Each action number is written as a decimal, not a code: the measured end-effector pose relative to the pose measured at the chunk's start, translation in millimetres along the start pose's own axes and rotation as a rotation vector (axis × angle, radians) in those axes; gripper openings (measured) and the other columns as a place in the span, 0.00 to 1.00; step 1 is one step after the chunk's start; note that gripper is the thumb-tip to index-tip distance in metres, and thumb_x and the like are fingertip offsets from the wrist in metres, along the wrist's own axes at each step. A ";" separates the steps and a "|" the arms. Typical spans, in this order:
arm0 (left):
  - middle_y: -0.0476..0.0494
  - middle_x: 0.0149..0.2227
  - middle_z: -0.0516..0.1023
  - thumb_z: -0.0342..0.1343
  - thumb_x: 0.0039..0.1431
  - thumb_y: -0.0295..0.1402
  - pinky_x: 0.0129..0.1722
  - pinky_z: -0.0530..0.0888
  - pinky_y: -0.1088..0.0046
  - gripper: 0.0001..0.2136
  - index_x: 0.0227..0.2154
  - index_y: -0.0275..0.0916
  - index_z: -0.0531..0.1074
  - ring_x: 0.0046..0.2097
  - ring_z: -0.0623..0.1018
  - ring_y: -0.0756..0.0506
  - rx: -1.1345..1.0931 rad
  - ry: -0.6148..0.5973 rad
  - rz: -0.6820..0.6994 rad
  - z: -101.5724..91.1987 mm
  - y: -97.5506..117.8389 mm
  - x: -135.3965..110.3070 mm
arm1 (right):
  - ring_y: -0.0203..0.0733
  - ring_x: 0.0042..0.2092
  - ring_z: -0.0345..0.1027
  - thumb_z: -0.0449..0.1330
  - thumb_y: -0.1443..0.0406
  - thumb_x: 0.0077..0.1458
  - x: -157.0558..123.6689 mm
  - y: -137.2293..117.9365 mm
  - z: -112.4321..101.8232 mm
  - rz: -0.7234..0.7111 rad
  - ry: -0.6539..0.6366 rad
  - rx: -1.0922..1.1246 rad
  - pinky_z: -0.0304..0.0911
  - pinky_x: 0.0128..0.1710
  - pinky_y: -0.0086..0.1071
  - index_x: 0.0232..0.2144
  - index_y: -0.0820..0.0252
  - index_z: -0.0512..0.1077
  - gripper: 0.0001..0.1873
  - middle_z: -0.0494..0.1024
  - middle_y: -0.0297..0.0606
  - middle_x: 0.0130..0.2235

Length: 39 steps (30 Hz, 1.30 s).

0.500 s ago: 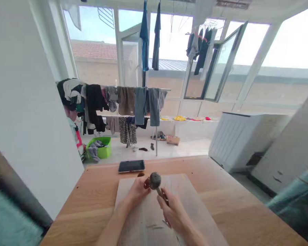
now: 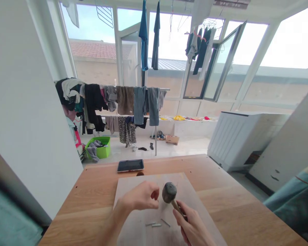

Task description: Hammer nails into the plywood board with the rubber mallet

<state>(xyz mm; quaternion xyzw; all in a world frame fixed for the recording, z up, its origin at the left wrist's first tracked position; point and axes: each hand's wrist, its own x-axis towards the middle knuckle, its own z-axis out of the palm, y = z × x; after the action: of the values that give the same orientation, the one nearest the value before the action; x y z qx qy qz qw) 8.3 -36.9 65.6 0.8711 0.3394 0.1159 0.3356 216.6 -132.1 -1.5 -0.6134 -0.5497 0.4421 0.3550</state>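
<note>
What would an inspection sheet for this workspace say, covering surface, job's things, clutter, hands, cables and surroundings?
Surface: light wooden table bearing a flat grey board.
Job's things: grey round-headed hammer with wooden handle; thin metal nails lying on the board.
Clutter: black flat phone on the table's far edge.
Hands: right hand grips the hammer's handle; left hand pinched shut beside its head, contents unclear.
Cables: nothing seen.
Surroundings: clothes-laden drying rack, green plastic basket, open windows.

Mallet [image 2: 169, 192]: round dark-grey head, wooden handle, tilting head-up above the pale board [image 2: 192, 194], handle sitting in the right hand [image 2: 192, 225]. Nails [image 2: 156, 224]: a few thin grey ones lying flat on the board, near the head, not touching it.
</note>
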 end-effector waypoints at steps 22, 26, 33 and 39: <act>0.50 0.29 0.77 0.56 0.47 0.28 0.31 0.68 0.76 0.14 0.39 0.39 0.75 0.31 0.75 0.48 -0.112 0.214 -0.065 4.0 -22.4 7.6 | 0.31 0.13 0.53 0.53 0.40 0.56 -1.0 26.2 -0.8 -0.027 0.022 0.139 0.49 0.09 0.22 0.47 0.62 0.70 0.33 0.57 0.21 0.17; 0.48 0.32 0.79 0.54 0.53 0.34 0.36 0.69 0.74 0.13 0.42 0.40 0.74 0.33 0.75 0.48 -0.203 0.382 -0.146 -5.6 -57.3 3.5 | 0.30 0.12 0.51 0.53 0.40 0.55 -0.8 27.0 0.1 -0.022 0.033 0.139 0.49 0.08 0.22 0.47 0.63 0.69 0.34 0.58 0.20 0.17; 0.47 0.33 0.80 0.56 0.53 0.36 0.35 0.68 0.74 0.09 0.34 0.38 0.74 0.33 0.73 0.48 -0.195 0.369 -0.177 -3.3 -65.7 -0.9 | 0.30 0.13 0.51 0.53 0.40 0.55 -1.8 26.0 -0.7 -0.014 0.041 0.131 0.50 0.09 0.22 0.47 0.62 0.69 0.34 0.57 0.20 0.17; 0.48 0.33 0.80 0.55 0.52 0.34 0.35 0.67 0.74 0.08 0.33 0.38 0.73 0.34 0.74 0.48 -0.219 0.358 -0.166 -4.7 -68.0 -2.1 | 0.30 0.13 0.52 0.52 0.40 0.55 -1.5 27.1 -0.4 -0.018 0.043 0.123 0.50 0.09 0.22 0.46 0.62 0.69 0.33 0.58 0.20 0.17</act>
<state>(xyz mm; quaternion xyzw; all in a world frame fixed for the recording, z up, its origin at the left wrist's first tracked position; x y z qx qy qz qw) -30.2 1.1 24.1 0.7640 0.4494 0.2771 0.3710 226.7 -137.4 -26.1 -0.5948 -0.5194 0.4583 0.4079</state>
